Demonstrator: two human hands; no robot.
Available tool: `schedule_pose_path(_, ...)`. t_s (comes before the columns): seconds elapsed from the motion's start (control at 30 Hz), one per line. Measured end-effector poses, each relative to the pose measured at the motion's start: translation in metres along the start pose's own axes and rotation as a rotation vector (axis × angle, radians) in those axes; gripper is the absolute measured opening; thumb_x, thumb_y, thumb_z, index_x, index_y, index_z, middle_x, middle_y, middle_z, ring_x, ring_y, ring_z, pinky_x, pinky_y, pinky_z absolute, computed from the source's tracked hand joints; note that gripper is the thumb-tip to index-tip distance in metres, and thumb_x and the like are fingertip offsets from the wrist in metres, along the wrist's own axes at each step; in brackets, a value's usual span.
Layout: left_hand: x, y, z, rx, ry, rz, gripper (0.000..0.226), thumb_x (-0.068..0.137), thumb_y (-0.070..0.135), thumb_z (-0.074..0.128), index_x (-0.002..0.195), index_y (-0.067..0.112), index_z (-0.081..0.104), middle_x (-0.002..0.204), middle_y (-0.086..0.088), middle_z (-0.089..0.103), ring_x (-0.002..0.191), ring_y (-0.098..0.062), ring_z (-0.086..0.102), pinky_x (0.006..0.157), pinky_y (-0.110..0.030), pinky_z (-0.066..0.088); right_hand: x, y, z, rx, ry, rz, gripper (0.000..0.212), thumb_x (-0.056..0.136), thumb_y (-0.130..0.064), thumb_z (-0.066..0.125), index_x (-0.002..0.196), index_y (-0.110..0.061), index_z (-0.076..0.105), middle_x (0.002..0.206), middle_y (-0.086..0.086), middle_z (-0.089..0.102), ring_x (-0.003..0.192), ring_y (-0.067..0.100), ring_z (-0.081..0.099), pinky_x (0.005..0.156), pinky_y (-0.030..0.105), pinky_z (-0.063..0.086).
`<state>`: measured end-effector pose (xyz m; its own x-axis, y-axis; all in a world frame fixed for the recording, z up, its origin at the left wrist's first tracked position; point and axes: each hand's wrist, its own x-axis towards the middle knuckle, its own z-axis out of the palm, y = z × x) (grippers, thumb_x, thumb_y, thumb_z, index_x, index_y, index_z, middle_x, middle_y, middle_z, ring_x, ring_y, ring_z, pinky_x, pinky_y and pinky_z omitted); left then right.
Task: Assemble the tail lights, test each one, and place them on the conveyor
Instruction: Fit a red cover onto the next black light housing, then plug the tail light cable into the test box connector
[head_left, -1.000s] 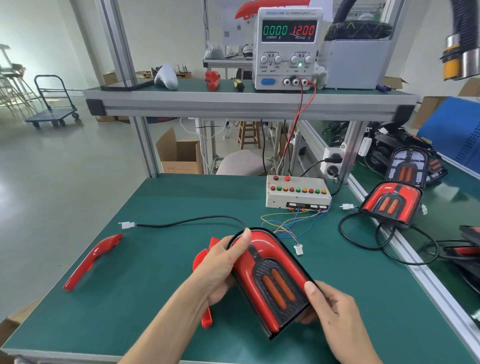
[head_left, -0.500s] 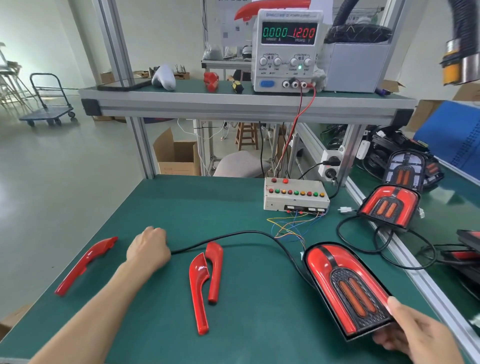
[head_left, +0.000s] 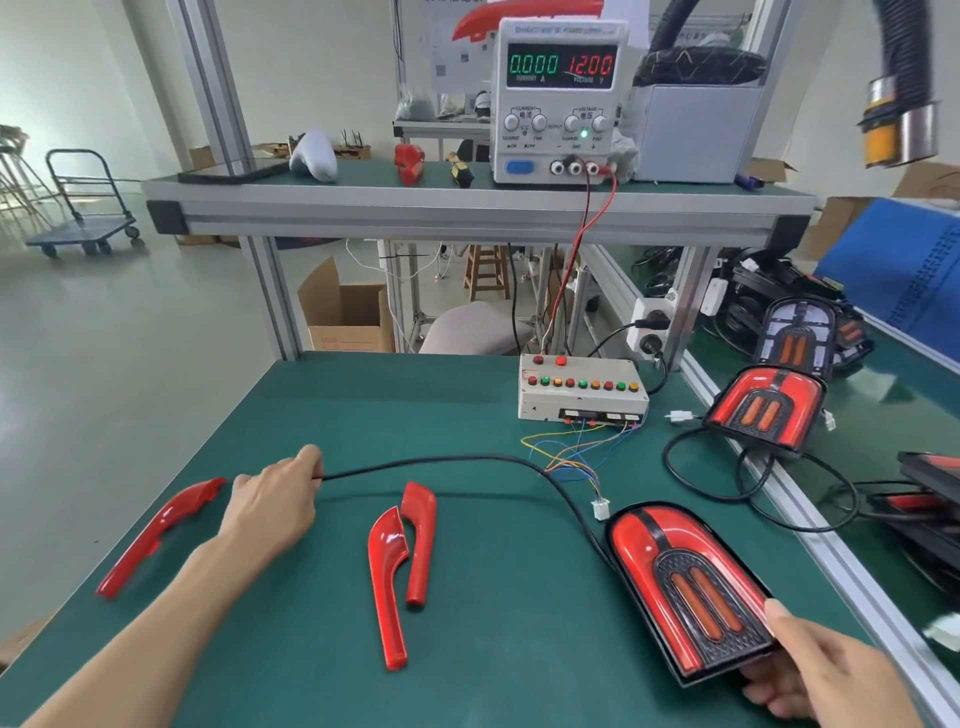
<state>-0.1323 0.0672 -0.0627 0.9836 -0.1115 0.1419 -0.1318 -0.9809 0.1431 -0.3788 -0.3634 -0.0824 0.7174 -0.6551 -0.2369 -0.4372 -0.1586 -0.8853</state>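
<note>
Careful: with your left hand (head_left: 272, 506) gripping the black cable (head_left: 441, 460) and your right hand (head_left: 826, 675) pinching the near end of the tail light (head_left: 685, 587) at the desk's (head_left: 322, 405) near right, pulling could drag the light or snag the tester's coloured wires (head_left: 571, 457).

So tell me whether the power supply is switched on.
On: the power supply display is lit, reading 0.000 and 12.00, with a green lamp glowing below.

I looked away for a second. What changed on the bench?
The tail light went from centre to the right, held by the right hand. The left hand let go of it and now grips its cable. The red trims stayed put.
</note>
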Motion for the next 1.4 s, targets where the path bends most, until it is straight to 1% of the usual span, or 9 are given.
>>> schedule_pose_path(0.2, -0.036, 0.054, -0.071, -0.579, 0.275, 0.274, 0.011, 0.089, 0.014, 0.071, 0.083, 0.022, 0.067, 0.073, 0.011, 0.067, 0.072, -0.011, 0.063, 0.069, -0.016, 0.048, 0.001, -0.012, 0.002, -0.513, 0.252, -0.119, 0.055, 0.083, -0.073, 0.047, 0.104, -0.032, 0.076, 0.095, 0.003, 0.072, 0.088, 0.027, 0.062, 0.081, 0.040, 0.048)
schedule_pose_path(0.33, -0.073, 0.106, -0.098, -0.727, 0.152, 0.367, 0.014, 0.088, 0.011, 0.070, 0.082, 0.025, 0.069, 0.075, 0.012, 0.069, 0.074, -0.009, 0.064, 0.068, -0.012, 0.046, -0.008, -0.026, 0.015, -0.418, 0.429, -0.624, 0.035, 0.091, -0.042, 0.070, 0.125, -0.032, 0.067, 0.101, 0.000, 0.056, 0.089, 0.026, 0.056, 0.077, 0.044, 0.051)
schedule_pose_path(0.47, -0.103, 0.155, -0.087, -0.729, -0.007, 0.515, 0.018, 0.087, 0.010, 0.065, 0.099, 0.022, 0.071, 0.084, 0.013, 0.073, 0.080, -0.005, 0.065, 0.075, -0.017, 0.050, -0.022, -0.062, 0.041, -0.289, 0.090, -1.060, 0.047, 0.095, -0.039, 0.060, 0.139, -0.022, 0.060, 0.138, -0.008, 0.056, 0.134, 0.008, 0.046, 0.116, 0.025, 0.031)
schedule_pose_path(0.6, -0.125, 0.189, -0.072, -0.882, -0.130, 0.614, 0.022, 0.083, 0.007, 0.062, 0.100, 0.019, 0.071, 0.086, 0.007, 0.073, 0.081, -0.010, 0.066, 0.078, -0.024, 0.053, -0.028, -0.083, 0.065, -0.409, -0.155, -1.326, 0.062, 0.095, -0.036, 0.058, 0.153, -0.019, 0.043, 0.148, -0.013, 0.051, 0.142, 0.011, 0.046, 0.126, 0.039, 0.017)
schedule_pose_path(0.8, -0.102, 0.199, -0.051, -1.242, -0.081, 0.403, 0.022, 0.096, 0.038, 0.051, 0.090, 0.021, 0.064, 0.083, 0.001, 0.071, 0.071, -0.014, 0.065, 0.069, -0.028, 0.053, -0.012, -0.068, 0.054, -0.263, -0.058, -1.294, 0.040, 0.107, -0.036, 0.045, 0.136, -0.015, 0.064, 0.088, -0.002, 0.063, 0.079, 0.020, 0.061, 0.073, 0.038, 0.052)
schedule_pose_path(0.9, -0.057, 0.221, -0.027, -0.999, 0.005, 0.413, 0.009, 0.097, 0.018, 0.058, 0.098, 0.020, 0.068, 0.095, 0.006, 0.074, 0.082, -0.004, 0.063, 0.073, -0.016, 0.047, -0.012, -0.075, 0.042, -0.247, -0.121, -0.902, 0.023, 0.100, -0.051, 0.049, 0.119, -0.044, 0.059, 0.079, -0.014, 0.062, 0.077, 0.011, 0.061, 0.069, 0.032, 0.050)
schedule_pose_path(1.1, 0.019, 0.284, 0.017, -0.352, -0.167, 0.703, 0.042, 0.091, 0.008, 0.057, 0.132, 0.014, 0.057, 0.134, -0.008, 0.061, 0.126, -0.028, 0.055, 0.095, -0.039, 0.048, 0.009, -0.117, 0.045, -0.850, -0.198, -0.695, 0.035, 0.082, -0.066, 0.052, 0.098, -0.035, 0.051, 0.084, -0.014, 0.063, 0.087, 0.016, 0.060, 0.070, 0.036, 0.044)
schedule_pose_path(1.27, 0.027, 0.292, 0.039, 0.145, -0.225, 0.785, 0.015, 0.094, 0.023, 0.051, 0.106, 0.018, 0.057, 0.116, -0.008, 0.063, 0.111, -0.031, 0.060, 0.091, -0.043, 0.036, 0.019, -0.147, 0.039, -0.772, -0.580, -0.538, 0.049, 0.068, -0.075, 0.064, 0.101, -0.042, 0.049, 0.077, -0.018, 0.059, 0.062, -0.005, 0.051, 0.060, 0.025, 0.037)
schedule_pose_path(1.4, 0.031, 0.276, 0.046, -0.028, -0.216, 0.653, 0.009, 0.094, 0.020, 0.051, 0.097, 0.018, 0.059, 0.113, -0.010, 0.065, 0.107, -0.032, 0.062, 0.085, -0.037, 0.040, 0.026, -0.157, 0.034, -0.749, -0.818, -0.507, 0.060, 0.065, -0.072, 0.071, 0.115, -0.049, 0.046, 0.077, -0.030, 0.056, 0.067, -0.006, 0.051, 0.071, 0.028, 0.043)
